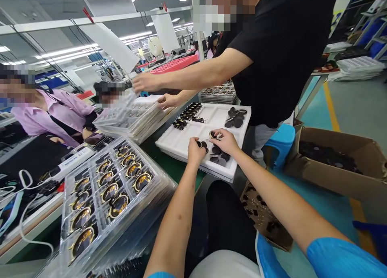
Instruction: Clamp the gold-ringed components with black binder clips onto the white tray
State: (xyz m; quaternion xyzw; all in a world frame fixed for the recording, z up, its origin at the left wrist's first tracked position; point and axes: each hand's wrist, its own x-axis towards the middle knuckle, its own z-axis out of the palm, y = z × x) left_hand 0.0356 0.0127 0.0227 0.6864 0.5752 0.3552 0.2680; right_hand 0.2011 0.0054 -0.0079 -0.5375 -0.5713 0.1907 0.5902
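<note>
Both of my hands are over a white foam tray [169,143]. My left hand [196,152] is closed on small dark round pieces [203,145] that stick out past its fingertips. Between the thumb and fingers of my right hand [226,142] is a small round gold-rimmed part [212,134]; its exact kind is too small to tell. Loose dark discs [220,157] lie in the compartment just under my hands. Another group of dark discs [235,117] sits in the far right compartment. Rows of small black parts with metal ends [190,113] fill the far left side.
To the left stands a tall stack of clear plastic trays [142,213] holding gold-rimmed watch-like cases [117,205]. Across the tray a person in black [278,60] reaches over another stack of clear trays [133,123]. Cardboard boxes [341,181] and a blue stool [281,143] stand at right.
</note>
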